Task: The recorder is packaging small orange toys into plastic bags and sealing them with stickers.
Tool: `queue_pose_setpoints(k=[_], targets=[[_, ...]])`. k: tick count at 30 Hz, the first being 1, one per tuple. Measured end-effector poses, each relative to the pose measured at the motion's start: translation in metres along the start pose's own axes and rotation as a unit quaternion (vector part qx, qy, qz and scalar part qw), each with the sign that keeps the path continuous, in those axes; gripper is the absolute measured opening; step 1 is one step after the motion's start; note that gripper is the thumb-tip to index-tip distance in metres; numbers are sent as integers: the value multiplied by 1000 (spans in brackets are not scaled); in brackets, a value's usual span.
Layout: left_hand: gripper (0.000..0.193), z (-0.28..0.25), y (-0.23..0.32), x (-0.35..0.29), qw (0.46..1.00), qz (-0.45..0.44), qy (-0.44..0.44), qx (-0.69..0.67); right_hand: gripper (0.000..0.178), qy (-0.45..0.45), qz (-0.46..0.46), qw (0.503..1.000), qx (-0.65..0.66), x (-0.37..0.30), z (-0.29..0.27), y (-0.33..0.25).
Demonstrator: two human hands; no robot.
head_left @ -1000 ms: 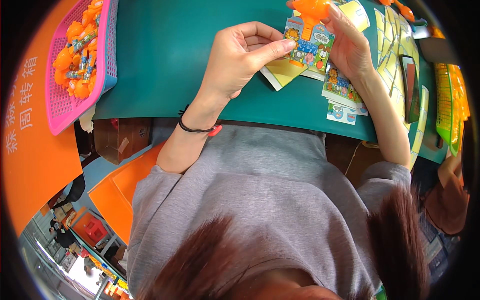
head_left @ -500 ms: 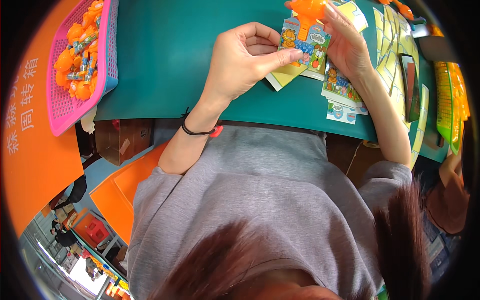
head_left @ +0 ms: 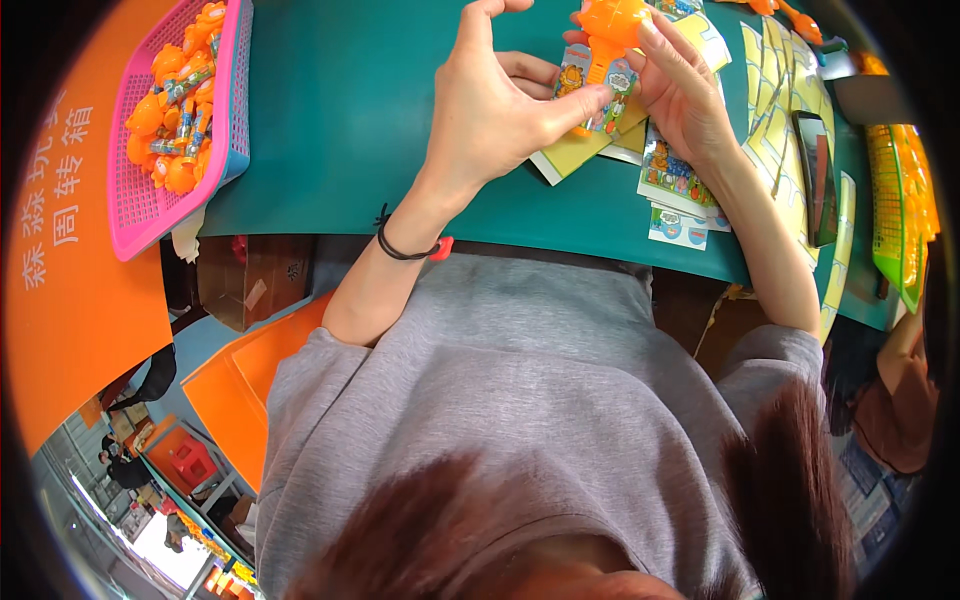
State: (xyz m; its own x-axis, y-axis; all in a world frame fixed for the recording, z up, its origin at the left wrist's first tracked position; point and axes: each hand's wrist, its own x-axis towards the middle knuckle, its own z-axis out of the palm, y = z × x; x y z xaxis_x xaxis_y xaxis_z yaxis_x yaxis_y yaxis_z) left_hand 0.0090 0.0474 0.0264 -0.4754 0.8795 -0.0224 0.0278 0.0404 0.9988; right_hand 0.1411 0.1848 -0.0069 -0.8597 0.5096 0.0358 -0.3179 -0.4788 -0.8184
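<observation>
- Watching remotely, I've got a green table [head_left: 340, 120] stretching right from the pink basket [head_left: 240, 95].
- Left hand [head_left: 490, 125], right of that basket: spread wide, thumb touching the printed label [head_left: 621, 80].
- Right hand [head_left: 685, 105], farther right of it: gripping the orange toy [head_left: 613, 20].
- Toy's well right of the basket, label against its handle.

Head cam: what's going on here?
A person holds an orange toy in the right hand, with a printed label behind its handle. The left hand has its thumb on the label, index finger raised. Whether the label is stuck on, I can't tell. More labels lie on the green table; similar toys sit in the pink basket to the left.
</observation>
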Motion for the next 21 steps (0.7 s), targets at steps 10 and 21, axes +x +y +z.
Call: queue_pose_setpoints(k=[10, 21], targets=[[68, 1, 7, 11, 998, 16, 8, 62, 49, -175, -133, 973, 66, 36, -52, 44], [65, -53, -12, -4, 986, 59, 46, -148, 51, -45, -43, 982, -180, -3, -6, 2]])
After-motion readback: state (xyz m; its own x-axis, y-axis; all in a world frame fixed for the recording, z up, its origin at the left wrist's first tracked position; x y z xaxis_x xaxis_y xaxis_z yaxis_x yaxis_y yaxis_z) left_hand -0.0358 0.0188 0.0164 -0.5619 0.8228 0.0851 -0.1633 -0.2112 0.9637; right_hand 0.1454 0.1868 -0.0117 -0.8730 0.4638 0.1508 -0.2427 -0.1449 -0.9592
